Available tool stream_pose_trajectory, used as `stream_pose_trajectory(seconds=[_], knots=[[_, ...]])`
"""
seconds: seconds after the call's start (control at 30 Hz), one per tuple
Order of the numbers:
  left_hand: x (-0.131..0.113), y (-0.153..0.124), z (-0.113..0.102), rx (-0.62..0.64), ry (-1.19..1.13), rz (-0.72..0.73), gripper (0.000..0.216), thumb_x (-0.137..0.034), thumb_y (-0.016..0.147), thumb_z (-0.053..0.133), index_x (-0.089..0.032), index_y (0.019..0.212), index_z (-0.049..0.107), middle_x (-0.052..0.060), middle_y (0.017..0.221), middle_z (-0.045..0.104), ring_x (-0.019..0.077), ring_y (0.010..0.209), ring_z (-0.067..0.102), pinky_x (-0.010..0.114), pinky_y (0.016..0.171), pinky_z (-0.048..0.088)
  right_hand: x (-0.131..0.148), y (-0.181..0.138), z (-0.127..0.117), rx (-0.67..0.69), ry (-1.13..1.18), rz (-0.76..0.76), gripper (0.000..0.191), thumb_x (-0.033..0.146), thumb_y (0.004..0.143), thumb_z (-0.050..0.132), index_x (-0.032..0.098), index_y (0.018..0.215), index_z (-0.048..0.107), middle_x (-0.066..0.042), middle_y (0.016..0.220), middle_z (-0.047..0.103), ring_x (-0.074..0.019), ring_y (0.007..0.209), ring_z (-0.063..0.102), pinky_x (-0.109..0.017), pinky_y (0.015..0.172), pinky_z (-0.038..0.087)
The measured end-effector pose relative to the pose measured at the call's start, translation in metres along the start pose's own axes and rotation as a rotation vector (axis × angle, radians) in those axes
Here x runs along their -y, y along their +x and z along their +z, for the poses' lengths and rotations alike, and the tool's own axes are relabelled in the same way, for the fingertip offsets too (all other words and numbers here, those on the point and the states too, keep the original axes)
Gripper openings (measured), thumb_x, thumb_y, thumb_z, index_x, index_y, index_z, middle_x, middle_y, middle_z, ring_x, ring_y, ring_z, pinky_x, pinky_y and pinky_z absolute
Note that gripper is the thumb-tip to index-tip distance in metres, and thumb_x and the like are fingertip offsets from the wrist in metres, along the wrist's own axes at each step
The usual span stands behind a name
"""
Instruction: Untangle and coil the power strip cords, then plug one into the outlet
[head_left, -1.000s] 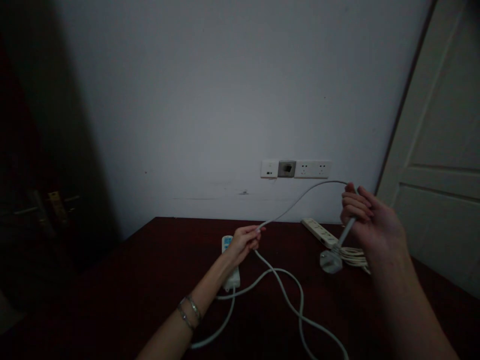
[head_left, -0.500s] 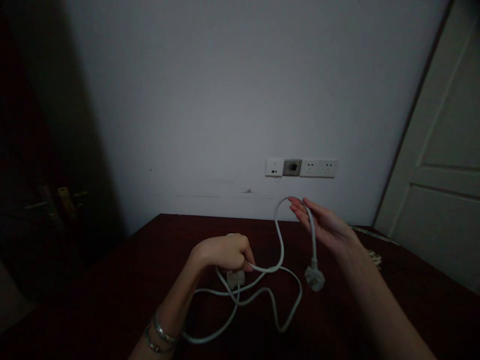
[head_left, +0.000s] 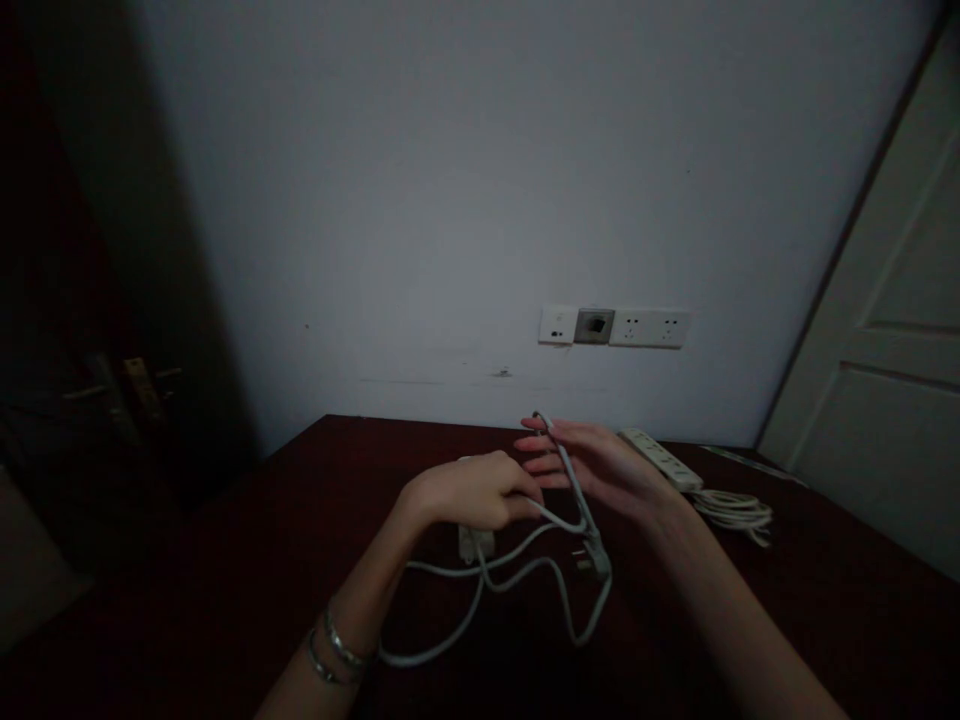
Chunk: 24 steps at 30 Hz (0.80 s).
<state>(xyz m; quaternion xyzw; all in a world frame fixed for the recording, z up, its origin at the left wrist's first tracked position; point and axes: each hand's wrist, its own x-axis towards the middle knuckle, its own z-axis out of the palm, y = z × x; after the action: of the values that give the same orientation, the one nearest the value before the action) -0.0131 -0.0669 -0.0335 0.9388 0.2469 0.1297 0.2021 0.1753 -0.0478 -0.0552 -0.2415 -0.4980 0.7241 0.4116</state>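
My left hand [head_left: 469, 490] is closed round a white power cable [head_left: 517, 575], gripping it just above the dark red table [head_left: 225, 600]. My right hand [head_left: 600, 465] is close beside it, fingers stretched out to the left, with a loop of the same cable draped over them. The cable's plug [head_left: 595, 555] hangs below my right hand. Slack cable lies in loops on the table under both hands. A white power strip body [head_left: 476, 543] on this cable lies mostly hidden beneath my left hand.
A second white power strip [head_left: 660, 458] with its coiled cord [head_left: 735, 510] lies at the table's back right. Wall sockets [head_left: 615, 327] sit on the white wall behind. A white door [head_left: 892, 380] stands at the right, a dark door with a handle [head_left: 112, 395] at the left.
My hands have come together from wide apart. The right hand swung left, folding the cable into a loop over its fingers; the plug moved left with it. The left hand closed on the cable.
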Motion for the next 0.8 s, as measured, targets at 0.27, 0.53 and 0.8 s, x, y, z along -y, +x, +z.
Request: stream_pose_trajectory(seconds=[0.27,0.53,0.8], knots=[[0.009,0.003,-0.002,-0.386,-0.186,0.02,0.023,-0.034,0.077,0.058,-0.015,0.08,0.07,0.0,0.06,0.058,0.0081,0.053,0.044,0.021,0.053,0.033,0.001,-0.001,-0.003,0.04,-0.003,0.016,0.029,0.023,0.077,0.058,0.009,0.102,0.06,-0.013,0.084,0.068,-0.0192,0.071,0.065,-0.032,0.065,0.053],[0.018,0.019,0.004,-0.855,-0.164,0.003,0.02,-0.032,0.067,0.069,-0.013,0.064,0.062,0.003,0.079,0.055,0.013,0.074,0.052,0.025,0.068,0.04,-0.005,0.002,-0.001,0.068,-0.064,0.005,0.026,0.034,0.08,0.051,0.01,0.086,0.059,-0.008,0.067,0.066,-0.0113,0.046,0.058,-0.019,0.041,0.043],[0.024,0.026,0.008,-0.815,-0.504,-0.054,0.026,-0.031,0.066,0.07,-0.014,0.08,0.057,0.005,0.082,0.061,0.0153,0.078,0.058,0.027,0.072,0.045,-0.003,-0.004,0.009,0.08,-0.072,-0.045,0.025,0.037,0.08,0.056,0.014,0.072,0.056,0.008,0.04,0.038,-0.0013,0.029,0.027,-0.014,0.031,0.021]])
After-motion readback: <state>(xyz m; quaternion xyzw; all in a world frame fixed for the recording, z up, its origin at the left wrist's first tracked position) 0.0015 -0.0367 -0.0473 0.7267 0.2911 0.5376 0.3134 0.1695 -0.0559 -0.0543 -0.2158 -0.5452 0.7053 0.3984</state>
